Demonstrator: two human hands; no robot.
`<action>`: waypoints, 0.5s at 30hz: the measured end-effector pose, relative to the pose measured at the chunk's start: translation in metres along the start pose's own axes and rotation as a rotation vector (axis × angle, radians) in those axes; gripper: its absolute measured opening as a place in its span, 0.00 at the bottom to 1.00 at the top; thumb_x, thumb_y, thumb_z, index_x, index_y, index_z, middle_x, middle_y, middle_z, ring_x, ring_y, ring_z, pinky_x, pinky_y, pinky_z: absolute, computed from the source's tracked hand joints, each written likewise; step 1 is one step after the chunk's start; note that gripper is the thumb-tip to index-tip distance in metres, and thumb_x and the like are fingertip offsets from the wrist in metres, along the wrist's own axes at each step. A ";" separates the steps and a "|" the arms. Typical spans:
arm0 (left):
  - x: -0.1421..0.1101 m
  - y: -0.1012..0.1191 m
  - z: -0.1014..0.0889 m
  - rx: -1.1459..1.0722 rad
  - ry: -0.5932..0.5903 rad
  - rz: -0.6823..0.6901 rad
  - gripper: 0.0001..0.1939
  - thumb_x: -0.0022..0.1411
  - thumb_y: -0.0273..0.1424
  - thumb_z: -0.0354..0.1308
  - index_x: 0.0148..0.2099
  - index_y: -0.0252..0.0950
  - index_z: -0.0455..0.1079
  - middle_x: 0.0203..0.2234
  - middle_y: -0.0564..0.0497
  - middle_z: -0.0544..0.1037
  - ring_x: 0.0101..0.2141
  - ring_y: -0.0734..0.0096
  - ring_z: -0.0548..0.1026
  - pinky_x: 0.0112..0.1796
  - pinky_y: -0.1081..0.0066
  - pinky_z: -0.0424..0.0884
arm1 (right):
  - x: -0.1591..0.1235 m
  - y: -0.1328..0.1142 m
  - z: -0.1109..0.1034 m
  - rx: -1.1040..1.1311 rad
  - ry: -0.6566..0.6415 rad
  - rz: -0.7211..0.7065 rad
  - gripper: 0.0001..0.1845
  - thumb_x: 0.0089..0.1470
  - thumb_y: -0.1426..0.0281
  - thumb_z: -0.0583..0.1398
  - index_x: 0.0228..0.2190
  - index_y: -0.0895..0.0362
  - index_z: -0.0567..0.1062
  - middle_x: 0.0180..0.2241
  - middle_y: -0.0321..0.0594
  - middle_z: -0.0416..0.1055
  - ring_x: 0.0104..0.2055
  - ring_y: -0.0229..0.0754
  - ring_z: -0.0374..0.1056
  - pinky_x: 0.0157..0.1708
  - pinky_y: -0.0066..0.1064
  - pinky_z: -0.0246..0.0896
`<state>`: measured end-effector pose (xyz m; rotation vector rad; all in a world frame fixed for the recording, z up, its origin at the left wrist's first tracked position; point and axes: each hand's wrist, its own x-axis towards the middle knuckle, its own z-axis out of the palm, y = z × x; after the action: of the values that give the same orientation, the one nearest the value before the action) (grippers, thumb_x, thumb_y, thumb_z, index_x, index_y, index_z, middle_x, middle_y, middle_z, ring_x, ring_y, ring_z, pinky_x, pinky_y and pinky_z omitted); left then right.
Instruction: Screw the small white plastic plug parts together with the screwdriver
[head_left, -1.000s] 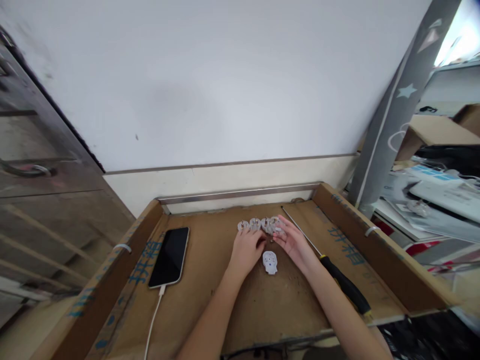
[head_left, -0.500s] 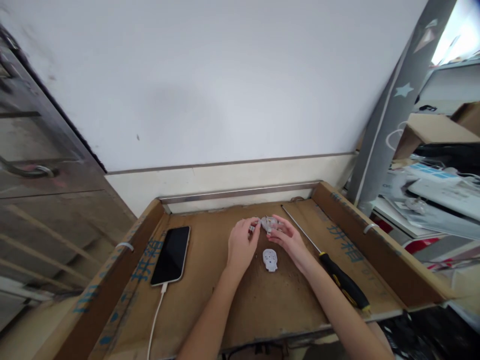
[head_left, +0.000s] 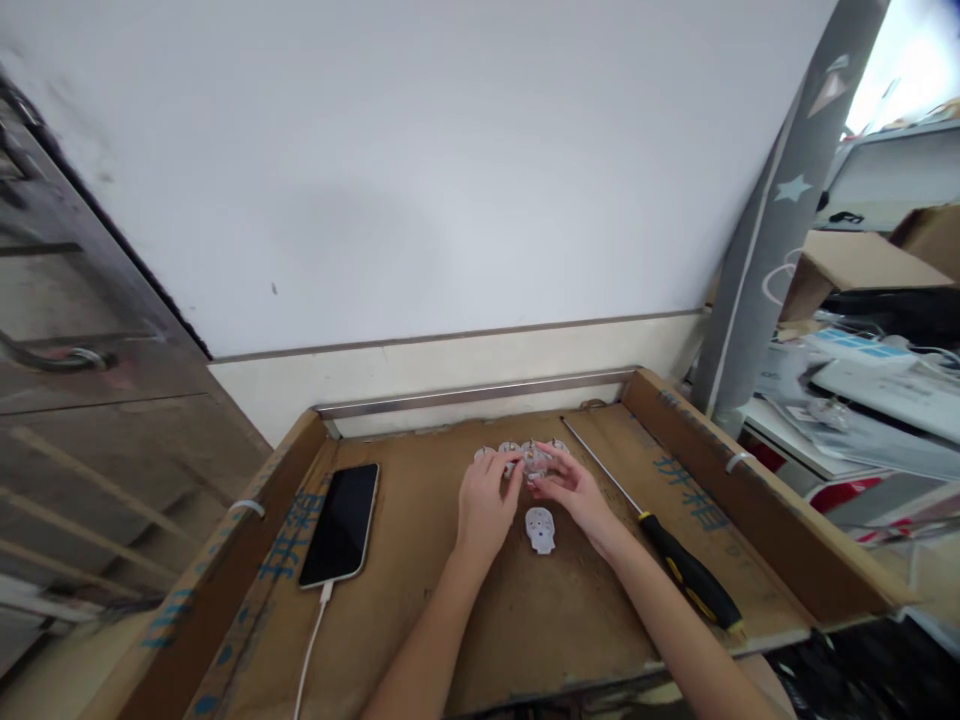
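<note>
My right hand [head_left: 574, 490] is closed, fingertips gripping a clear plastic piece [head_left: 535, 460] above the cardboard. Thumb and forefinger of my left hand [head_left: 486, 492] pinch together right beside that piece; what lies between them is too small to make out. Just behind my fingers is a row of similar clear round pieces [head_left: 559, 446], partly covered by the hands. Nearer to me, between my wrists, a flat white plastic plate [head_left: 540, 531] with small holes lies on the cardboard.
A long screwdriver [head_left: 691, 575] with a black and yellow handle lies to the right. On the left is a phone [head_left: 340, 527] with a white cable [head_left: 312, 630] plugged in. Raised cardboard walls [head_left: 757, 500] edge both sides of the work surface [head_left: 420, 620].
My hands have come closer together, the right one bringing the clear piece to the left fingertips. More of the row of clear pieces behind them shows. The view has shifted slightly.
</note>
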<state>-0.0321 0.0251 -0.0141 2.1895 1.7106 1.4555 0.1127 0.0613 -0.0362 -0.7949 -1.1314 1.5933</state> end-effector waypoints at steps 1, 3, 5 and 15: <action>0.000 0.000 -0.001 0.006 0.002 0.005 0.08 0.65 0.32 0.50 0.42 0.38 0.69 0.35 0.48 0.76 0.37 0.67 0.72 0.40 0.66 0.68 | 0.001 0.001 0.000 -0.003 -0.001 -0.002 0.35 0.34 0.64 0.70 0.47 0.53 0.70 0.38 0.40 0.70 0.31 0.38 0.71 0.32 0.32 0.70; 0.000 0.000 -0.001 0.004 0.015 0.003 0.07 0.65 0.32 0.50 0.41 0.37 0.69 0.35 0.49 0.77 0.36 0.67 0.72 0.39 0.66 0.67 | 0.001 0.002 0.000 -0.010 -0.002 -0.001 0.35 0.34 0.64 0.70 0.47 0.53 0.70 0.38 0.40 0.70 0.31 0.38 0.71 0.31 0.32 0.70; 0.000 0.000 -0.002 -0.004 0.034 -0.019 0.07 0.65 0.33 0.51 0.40 0.37 0.68 0.34 0.49 0.76 0.36 0.68 0.72 0.39 0.67 0.67 | 0.000 0.001 0.000 -0.018 0.002 0.006 0.35 0.34 0.64 0.70 0.47 0.54 0.70 0.38 0.40 0.70 0.31 0.38 0.71 0.30 0.32 0.71; -0.001 0.002 0.001 0.014 -0.026 0.004 0.04 0.64 0.30 0.53 0.41 0.38 0.67 0.34 0.52 0.76 0.34 0.70 0.72 0.39 0.69 0.67 | -0.004 -0.003 0.003 -0.031 -0.023 0.020 0.33 0.35 0.65 0.69 0.47 0.54 0.70 0.38 0.40 0.71 0.30 0.36 0.70 0.29 0.28 0.69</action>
<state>-0.0301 0.0242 -0.0138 2.2097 1.7143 1.4145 0.1121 0.0568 -0.0321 -0.8122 -1.1706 1.6084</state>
